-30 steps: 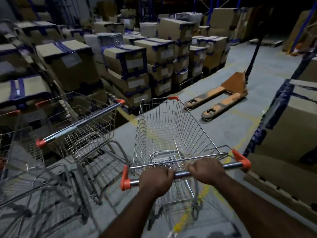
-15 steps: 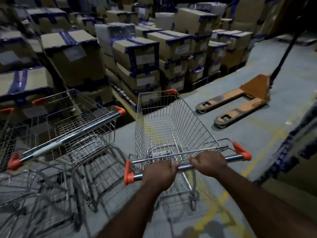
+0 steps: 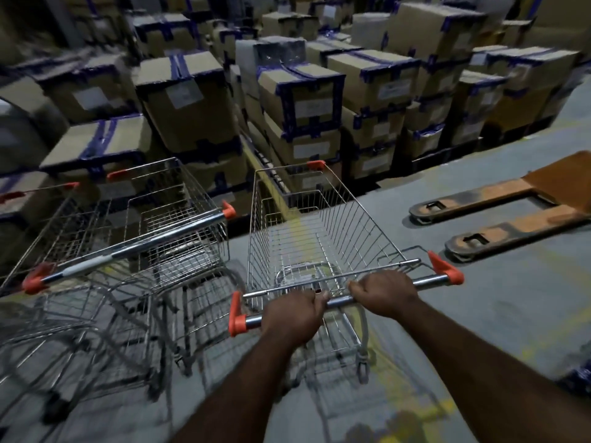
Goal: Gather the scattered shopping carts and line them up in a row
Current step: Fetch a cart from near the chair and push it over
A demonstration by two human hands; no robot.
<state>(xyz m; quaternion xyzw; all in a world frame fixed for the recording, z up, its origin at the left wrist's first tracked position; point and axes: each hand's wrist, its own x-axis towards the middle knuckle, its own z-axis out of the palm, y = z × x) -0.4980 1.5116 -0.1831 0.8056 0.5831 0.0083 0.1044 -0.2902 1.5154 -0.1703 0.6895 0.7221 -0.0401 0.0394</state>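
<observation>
A wire shopping cart (image 3: 315, 219) with orange handle caps stands right in front of me on the grey floor. My left hand (image 3: 292, 318) and my right hand (image 3: 385, 292) both grip its chrome handle bar (image 3: 428, 279), side by side. To its left stands a second wire cart (image 3: 144, 219), its handle slanting down to the left. A third cart (image 3: 32, 199) shows partly at the far left, blurred. The held cart's nose points at the stacked boxes ahead.
Stacks of taped cardboard boxes (image 3: 300, 103) on pallets fill the space ahead and to the left. An orange pallet jack (image 3: 499, 215) lies on the floor at the right, forks pointing left. Yellow floor lines (image 3: 415, 388) run under the cart.
The held cart has swung left and rolled closer to the boxes, now almost alongside the second cart. The pallet jack has slid toward the right edge of view.
</observation>
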